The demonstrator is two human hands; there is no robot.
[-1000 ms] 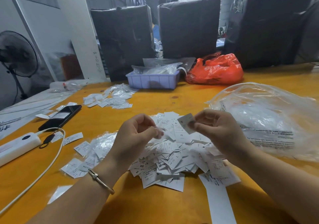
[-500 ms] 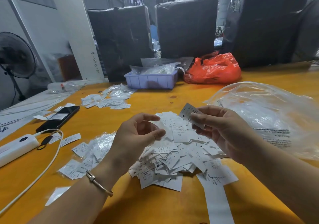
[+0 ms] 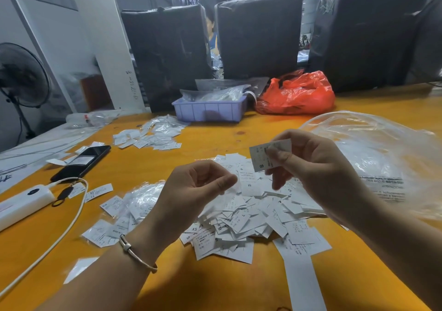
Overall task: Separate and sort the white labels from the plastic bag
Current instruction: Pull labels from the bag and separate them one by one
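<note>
Right hand (image 3: 318,174) pinching an S label (image 3: 267,155), print partly hidden by thumb. Left hand (image 3: 191,191) curled, thumb to fingertips; contents unclear. Pile (image 3: 251,215) partly hidden beneath.

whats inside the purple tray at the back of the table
Clear plastic bags fill the purple tray and rise above its rim. Whatever lies beneath them, or inside them, is covered and cannot be made out.

Bare orange table (image 3: 215,284) lies open in front of the heaped labels (image 3: 251,215) and in a band beyond them toward the purple bin (image 3: 210,112) — but a phone (image 3: 81,163), power strip (image 3: 21,203) and cable (image 3: 59,234) crowd the left, the clear plastic bag (image 3: 373,157) the right.
</note>
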